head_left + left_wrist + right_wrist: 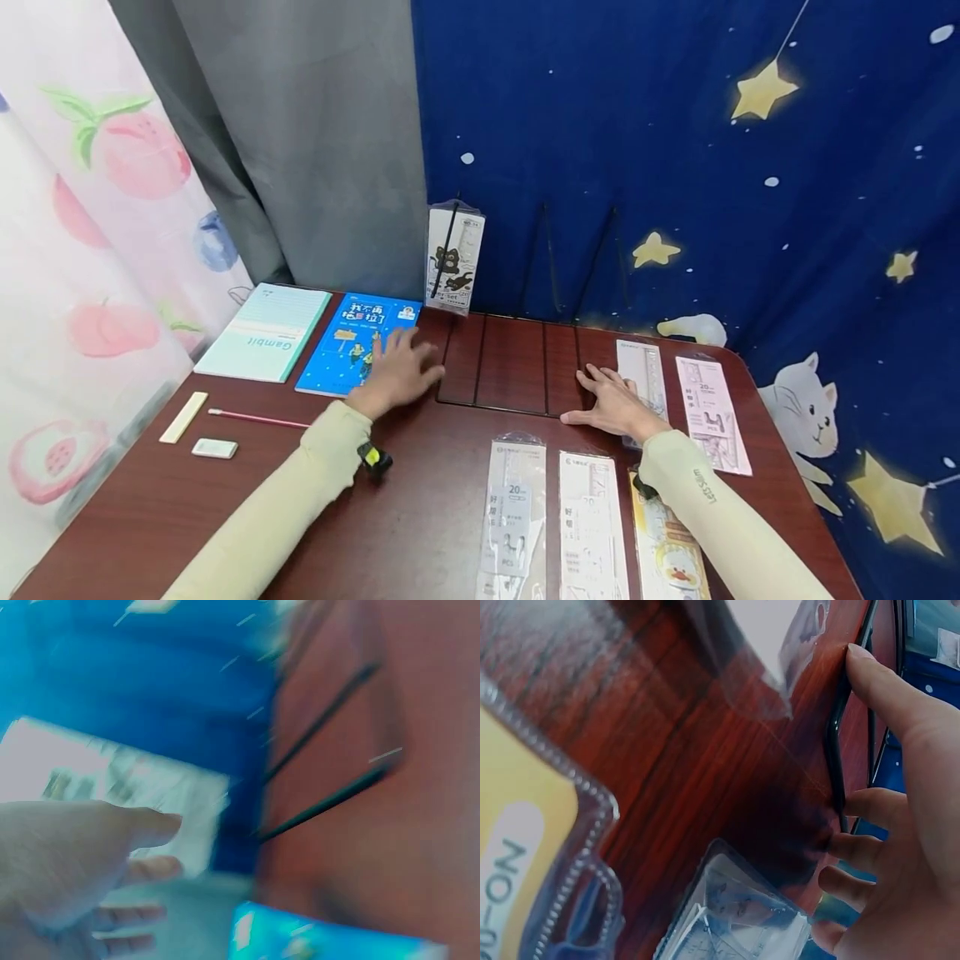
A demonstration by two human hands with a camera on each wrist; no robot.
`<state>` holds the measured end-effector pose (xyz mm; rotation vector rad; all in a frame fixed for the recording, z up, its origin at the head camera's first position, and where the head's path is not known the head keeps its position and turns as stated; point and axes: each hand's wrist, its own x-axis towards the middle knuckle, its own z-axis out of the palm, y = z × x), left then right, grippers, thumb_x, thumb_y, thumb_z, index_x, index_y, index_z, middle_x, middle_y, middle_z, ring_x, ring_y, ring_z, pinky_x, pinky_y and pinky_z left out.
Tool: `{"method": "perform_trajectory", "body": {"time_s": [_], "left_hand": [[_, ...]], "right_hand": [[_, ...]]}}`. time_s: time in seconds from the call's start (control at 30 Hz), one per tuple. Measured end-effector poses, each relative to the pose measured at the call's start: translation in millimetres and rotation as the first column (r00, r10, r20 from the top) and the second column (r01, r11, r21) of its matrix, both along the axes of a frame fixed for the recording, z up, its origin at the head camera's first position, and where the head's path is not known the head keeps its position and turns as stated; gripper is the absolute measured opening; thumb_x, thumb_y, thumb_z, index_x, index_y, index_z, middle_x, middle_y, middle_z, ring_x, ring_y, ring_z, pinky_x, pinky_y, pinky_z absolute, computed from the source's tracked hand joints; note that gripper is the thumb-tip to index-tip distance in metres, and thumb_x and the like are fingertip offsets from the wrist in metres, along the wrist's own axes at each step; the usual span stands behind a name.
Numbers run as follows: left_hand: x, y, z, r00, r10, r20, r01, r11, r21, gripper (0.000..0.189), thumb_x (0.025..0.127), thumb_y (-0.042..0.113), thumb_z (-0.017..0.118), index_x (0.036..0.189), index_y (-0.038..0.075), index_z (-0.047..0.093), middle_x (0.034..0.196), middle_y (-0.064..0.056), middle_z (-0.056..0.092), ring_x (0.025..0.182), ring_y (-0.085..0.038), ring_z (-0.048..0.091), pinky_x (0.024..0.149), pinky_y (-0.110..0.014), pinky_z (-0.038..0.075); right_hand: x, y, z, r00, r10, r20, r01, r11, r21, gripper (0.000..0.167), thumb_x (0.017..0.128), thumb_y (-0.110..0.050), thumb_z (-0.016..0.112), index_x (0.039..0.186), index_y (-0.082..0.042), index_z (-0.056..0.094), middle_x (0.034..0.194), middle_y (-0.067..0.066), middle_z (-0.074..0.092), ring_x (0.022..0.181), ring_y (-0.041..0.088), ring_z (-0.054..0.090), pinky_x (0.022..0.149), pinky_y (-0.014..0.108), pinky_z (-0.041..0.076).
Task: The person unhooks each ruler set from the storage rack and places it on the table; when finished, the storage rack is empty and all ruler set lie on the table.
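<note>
A black wire rack point(510, 409) stands at the table's back edge, its thin upright prongs point(551, 258) in front of the blue curtain. On its leftmost prong hangs a packaged ruler set point(455, 258) with dark cartoon animals. My right hand point(617, 406) touches the rack's front right corner. In the right wrist view its thumb point(885, 686) and forefinger point(874, 806) are spread along the wire point(838, 742). Over the right edge of a blue book point(337, 333), close to the rack's left side, is my left hand point(397, 371), fingers spread and holding nothing. The left wrist view is blurred.
Several packaged ruler sets lie in front and at right, among them a clear one point(513, 517), a white one point(592, 525), a yellow one point(671, 550) and a pink one point(712, 408). Notebooks point(262, 333), a pencil point(258, 418) and an eraser point(214, 448) lie at left.
</note>
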<state>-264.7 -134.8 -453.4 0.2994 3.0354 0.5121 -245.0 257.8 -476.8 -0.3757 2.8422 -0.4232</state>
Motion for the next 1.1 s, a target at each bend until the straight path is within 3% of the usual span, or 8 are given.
{"method": "perform_trajectory", "body": {"time_s": [0.1, 0.17, 0.27, 0.33, 0.43, 0.7, 0.93, 1.1], "left_hand": [[-35.7, -22.1, 28.8, 0.999, 0.033, -0.020, -0.030, 0.986, 0.166, 0.051, 0.103, 0.039, 0.064, 0.142, 0.008, 0.061, 0.158, -0.026, 0.043, 0.147, -0.050, 0.037, 0.119, -0.069, 0.030], [-56.9, -40.2, 45.3, 0.999, 0.046, -0.005, -0.042, 0.950, 0.310, 0.051, 0.102, 0.038, 0.066, 0.143, 0.009, 0.060, 0.158, -0.024, 0.045, 0.148, -0.047, 0.038, 0.118, -0.066, 0.034], [-81.8, -57.6, 65.5, 0.999, 0.017, 0.034, -0.031, 0.879, 0.475, 0.057, 0.100, 0.045, 0.067, 0.148, 0.015, 0.057, 0.165, -0.016, 0.039, 0.156, -0.040, 0.029, 0.123, -0.063, 0.028], [-95.1, -61.2, 75.0, 0.999, 0.001, 0.035, -0.019, 0.844, 0.535, 0.060, 0.097, 0.051, 0.069, 0.148, 0.021, 0.058, 0.166, -0.009, 0.039, 0.159, -0.035, 0.025, 0.125, -0.062, 0.025], [-108.3, -57.3, 85.3, 1.000, -0.010, 0.023, -0.005, 0.824, 0.566, 0.064, 0.094, 0.058, 0.070, 0.147, 0.024, 0.060, 0.165, -0.006, 0.042, 0.159, -0.031, 0.025, 0.126, -0.060, 0.023], [-120.3, -42.0, 98.9, 0.996, 0.001, -0.088, 0.050, 0.818, 0.573, 0.055, 0.095, 0.052, 0.072, 0.130, 0.009, 0.073, 0.156, -0.007, 0.053, 0.153, -0.030, 0.036, 0.126, -0.055, 0.027], [-119.4, -43.2, 100.6, 0.993, -0.003, -0.120, 0.069, 0.835, 0.545, 0.052, 0.096, 0.051, 0.071, 0.123, 0.006, 0.076, 0.157, -0.006, 0.052, 0.154, -0.032, 0.032, 0.126, -0.057, 0.025], [-111.8, -43.1, 101.6, 0.990, -0.013, -0.139, 0.084, 0.850, 0.520, 0.051, 0.095, 0.050, 0.072, 0.120, 0.006, 0.078, 0.158, -0.005, 0.051, 0.155, -0.033, 0.027, 0.125, -0.059, 0.023]], "right_hand": [[0.9, 1, -0.4, 1.000, -0.019, 0.012, 0.019, 1.000, -0.002, 0.102, 0.084, -0.062, 0.078, 0.160, -0.006, 0.039, 0.169, 0.023, 0.028, 0.154, 0.049, 0.025, 0.117, 0.078, 0.017], [0.4, -2, 0.1, 0.999, -0.019, 0.028, 0.020, 1.000, -0.005, 0.103, 0.084, -0.063, 0.078, 0.160, -0.007, 0.038, 0.169, 0.022, 0.028, 0.154, 0.048, 0.026, 0.117, 0.079, 0.015], [-0.1, -4, 2.2, 0.999, -0.022, 0.039, 0.022, 1.000, -0.006, 0.103, 0.084, -0.062, 0.078, 0.160, -0.006, 0.037, 0.169, 0.022, 0.027, 0.154, 0.048, 0.026, 0.117, 0.079, 0.015], [-0.5, -3, 3.2, 0.999, -0.028, 0.043, 0.028, 1.000, -0.003, 0.104, 0.083, -0.062, 0.079, 0.160, -0.006, 0.038, 0.169, 0.022, 0.027, 0.154, 0.048, 0.027, 0.117, 0.079, 0.015], [-0.6, -3, 4.4, 0.998, -0.032, 0.048, 0.032, 0.999, 0.004, 0.104, 0.083, -0.062, 0.079, 0.160, -0.006, 0.038, 0.169, 0.022, 0.027, 0.154, 0.048, 0.027, 0.117, 0.079, 0.014], [-1.2, -2, 4.8, 0.997, -0.041, 0.062, 0.041, 0.999, 0.000, 0.102, 0.084, -0.060, 0.079, 0.161, -0.009, 0.036, 0.170, 0.020, 0.026, 0.156, 0.047, 0.025, 0.117, 0.081, 0.012], [-1.1, -2, 6.0, 0.997, -0.047, 0.061, 0.047, 0.999, -0.001, 0.103, 0.084, -0.060, 0.080, 0.161, -0.008, 0.037, 0.170, 0.020, 0.026, 0.156, 0.047, 0.025, 0.116, 0.082, 0.012], [-0.5, -1, 6.1, 0.995, -0.055, 0.081, 0.056, 0.998, -0.003, 0.102, 0.084, -0.059, 0.079, 0.162, -0.009, 0.035, 0.171, 0.018, 0.024, 0.157, 0.046, 0.024, 0.117, 0.081, 0.011]]}}
